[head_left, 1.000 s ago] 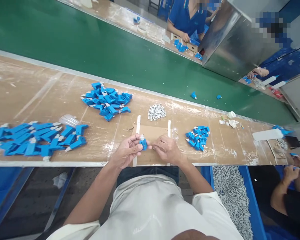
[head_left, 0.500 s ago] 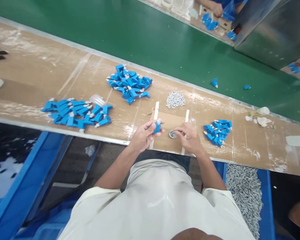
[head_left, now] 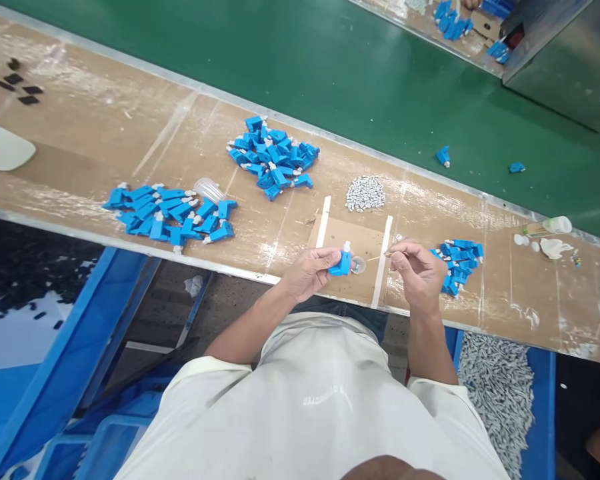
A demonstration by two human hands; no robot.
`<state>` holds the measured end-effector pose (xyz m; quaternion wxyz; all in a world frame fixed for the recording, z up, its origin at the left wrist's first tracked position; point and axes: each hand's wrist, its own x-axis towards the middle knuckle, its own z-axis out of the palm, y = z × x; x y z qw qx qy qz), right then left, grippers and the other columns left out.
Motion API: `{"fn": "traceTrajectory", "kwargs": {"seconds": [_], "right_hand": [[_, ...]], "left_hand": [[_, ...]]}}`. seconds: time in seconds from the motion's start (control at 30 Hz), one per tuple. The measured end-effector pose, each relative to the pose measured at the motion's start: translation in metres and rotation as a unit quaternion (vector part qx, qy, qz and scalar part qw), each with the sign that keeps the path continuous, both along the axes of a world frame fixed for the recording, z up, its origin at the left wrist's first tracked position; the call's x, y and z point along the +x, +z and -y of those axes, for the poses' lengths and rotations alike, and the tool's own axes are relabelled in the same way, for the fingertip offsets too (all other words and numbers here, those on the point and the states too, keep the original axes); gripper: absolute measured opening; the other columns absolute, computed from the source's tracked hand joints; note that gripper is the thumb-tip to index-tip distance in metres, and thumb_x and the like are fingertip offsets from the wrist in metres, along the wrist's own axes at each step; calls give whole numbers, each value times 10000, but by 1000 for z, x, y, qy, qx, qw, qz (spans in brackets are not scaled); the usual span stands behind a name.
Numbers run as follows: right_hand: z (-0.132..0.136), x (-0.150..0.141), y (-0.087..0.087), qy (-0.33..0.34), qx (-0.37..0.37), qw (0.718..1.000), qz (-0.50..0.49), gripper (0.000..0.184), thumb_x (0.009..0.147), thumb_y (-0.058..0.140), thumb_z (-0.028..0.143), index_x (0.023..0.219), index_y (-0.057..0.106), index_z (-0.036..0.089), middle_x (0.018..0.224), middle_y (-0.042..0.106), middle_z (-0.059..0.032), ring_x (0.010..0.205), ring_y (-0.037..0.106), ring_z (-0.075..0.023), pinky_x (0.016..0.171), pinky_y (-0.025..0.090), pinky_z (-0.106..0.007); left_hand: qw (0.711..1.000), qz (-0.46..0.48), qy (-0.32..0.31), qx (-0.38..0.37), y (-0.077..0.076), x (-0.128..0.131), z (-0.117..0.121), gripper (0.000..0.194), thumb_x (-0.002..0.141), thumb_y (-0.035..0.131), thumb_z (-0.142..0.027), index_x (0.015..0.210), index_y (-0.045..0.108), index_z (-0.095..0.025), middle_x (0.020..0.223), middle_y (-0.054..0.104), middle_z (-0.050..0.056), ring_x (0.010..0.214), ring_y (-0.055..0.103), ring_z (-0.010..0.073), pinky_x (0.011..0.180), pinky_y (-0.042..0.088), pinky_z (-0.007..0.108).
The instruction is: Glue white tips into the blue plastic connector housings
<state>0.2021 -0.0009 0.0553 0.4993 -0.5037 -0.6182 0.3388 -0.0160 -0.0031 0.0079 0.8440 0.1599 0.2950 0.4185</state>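
Observation:
My left hand [head_left: 307, 275] is closed round a small blue plastic part [head_left: 340, 264] with a white tip pointing up and away. Just right of that part sits a small round clear dish [head_left: 359, 265] on a cardboard sheet [head_left: 353, 230] edged by white strips. Between the pinched fingertips of my right hand [head_left: 421, 272] is a thin stick [head_left: 379, 257], its free end pointing left over the cardboard near the dish. Behind my right hand lies a pile of similar blue parts [head_left: 463, 257], partly covered by the fingers.
Blue parts lie in a left pile [head_left: 167, 213] and a far pile [head_left: 275, 157], with small grey pieces [head_left: 365, 193] right of them. A clear cup [head_left: 209, 190] touches the left pile. A bottle [head_left: 550, 227] lies at the right. Below the table, a blue bin [head_left: 543, 387] holds grey pieces.
My right hand has moved away from the dish to the right, and the thin stick now shows in its fingers. The whole view has shifted slightly; my left hand still holds the blue part.

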Motion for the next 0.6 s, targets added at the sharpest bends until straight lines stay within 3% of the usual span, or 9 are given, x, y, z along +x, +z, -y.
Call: {"fn": "traceTrajectory", "kwargs": {"seconds": [0.2, 0.43, 0.6], "right_hand": [[14, -16, 23, 10, 102, 993, 62, 126, 971, 665, 336, 918, 734, 245, 791, 701, -39, 709, 641, -196, 624, 520, -352], [16, -19, 21, 24, 144, 980, 132, 113, 997, 614, 273, 961, 721, 264, 820, 715, -39, 743, 651, -215, 685, 532, -397], [15, -17, 20, 37, 139, 980, 139, 107, 995, 613, 252, 985, 718, 266, 836, 713, -36, 738, 642, -210, 683, 520, -390]], "left_hand": [[997, 2, -71, 16, 9, 8, 2, 421, 714, 914, -448, 877, 792, -80, 818, 757, 85, 678, 696, 116, 641, 575, 189], [997, 7, -70, -12, 14, 9, 4, 502, 609, 970, -485, 818, 775, -72, 726, 724, 53, 618, 691, 101, 596, 571, 154], [997, 10, -73, -6, 11, 8, 4, 486, 642, 953, -485, 846, 782, -79, 758, 729, 57, 643, 680, 100, 614, 558, 169]]}}
